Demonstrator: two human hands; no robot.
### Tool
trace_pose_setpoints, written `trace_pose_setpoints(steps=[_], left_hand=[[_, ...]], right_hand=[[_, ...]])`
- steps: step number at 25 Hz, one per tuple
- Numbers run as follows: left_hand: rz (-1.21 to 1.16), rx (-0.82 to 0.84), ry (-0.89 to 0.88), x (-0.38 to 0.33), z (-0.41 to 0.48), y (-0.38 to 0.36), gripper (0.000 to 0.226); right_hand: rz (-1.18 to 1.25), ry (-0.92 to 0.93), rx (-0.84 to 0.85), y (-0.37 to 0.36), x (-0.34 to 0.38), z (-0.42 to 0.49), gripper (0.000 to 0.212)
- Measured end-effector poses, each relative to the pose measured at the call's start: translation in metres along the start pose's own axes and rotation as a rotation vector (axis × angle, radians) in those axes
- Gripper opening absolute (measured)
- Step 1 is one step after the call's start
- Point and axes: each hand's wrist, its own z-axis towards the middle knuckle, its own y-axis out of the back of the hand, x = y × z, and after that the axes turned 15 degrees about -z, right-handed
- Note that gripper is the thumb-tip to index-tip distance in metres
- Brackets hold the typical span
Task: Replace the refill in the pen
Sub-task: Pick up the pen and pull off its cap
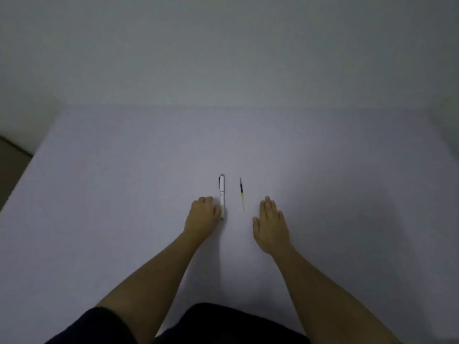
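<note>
A white pen (222, 192) with a dark clip lies lengthwise on the pale table (124, 182), pointing away from me. A thin refill (241, 193), dark at its far end and yellowish toward me, lies parallel a short way to the pen's right. My left hand (202, 214) rests on the table with fingers curled, its thumb side touching the near end of the pen. My right hand (270, 224) lies flat, palm down, fingers together, just right of and nearer than the refill, not touching it.
The table's left edge (27, 167) runs diagonally with dark floor beyond it. A plain wall (223, 58) rises behind the far edge. My dark clothing (223, 324) shows at the bottom.
</note>
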Motion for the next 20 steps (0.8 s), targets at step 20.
trace_pose_setpoints(steps=[20], left_hand=[[-0.060,-0.086,0.183,-0.021,0.050,-0.026,0.024]], right_hand=[[0.140,-0.074,-0.178,-0.031,0.000,0.007,0.056]])
